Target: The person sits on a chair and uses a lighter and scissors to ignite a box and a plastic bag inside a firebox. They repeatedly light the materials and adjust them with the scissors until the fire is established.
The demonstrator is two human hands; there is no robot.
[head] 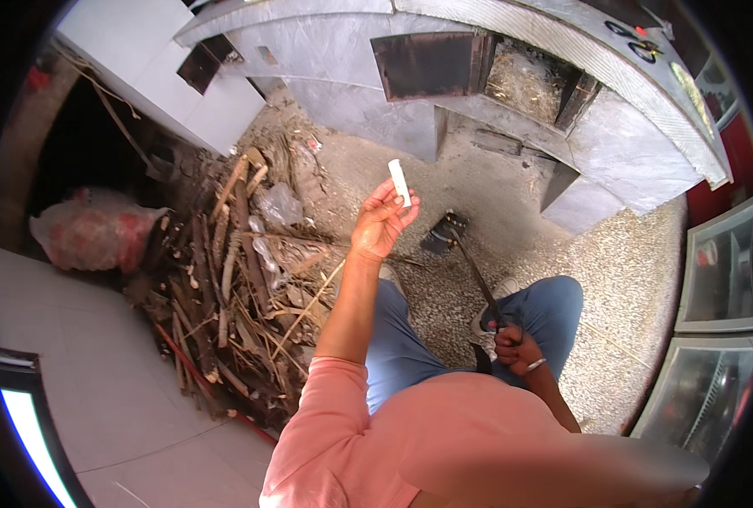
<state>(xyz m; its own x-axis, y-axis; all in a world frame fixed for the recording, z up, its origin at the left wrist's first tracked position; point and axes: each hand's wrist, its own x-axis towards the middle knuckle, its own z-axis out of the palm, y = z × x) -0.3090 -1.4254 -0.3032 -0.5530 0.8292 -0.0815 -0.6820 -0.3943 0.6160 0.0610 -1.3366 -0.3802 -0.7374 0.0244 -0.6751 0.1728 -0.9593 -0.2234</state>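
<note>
Raised over the floor, my left hand (375, 232) pinches a short white cylinder (398, 181) between thumb and fingers; its material is unclear. My right hand (516, 350) grips the handle of a long black metal tool (477, 274) beside my right knee. The tool slants down to the floor in front of my feet. At its far end lies a dark, roughly rectangular piece (437, 240) with pale spots along its edges. Whether that piece belongs to the tool or is separate, I cannot tell.
A heap of firewood sticks (227, 273) lies to my left, with a clear plastic bag (280, 204) on it. Ahead stands a grey masonry stove (345, 108) with a dark metal panel (424, 66) and an open firebox (522, 79). Glass-fronted cabinets (719, 267) line the right.
</note>
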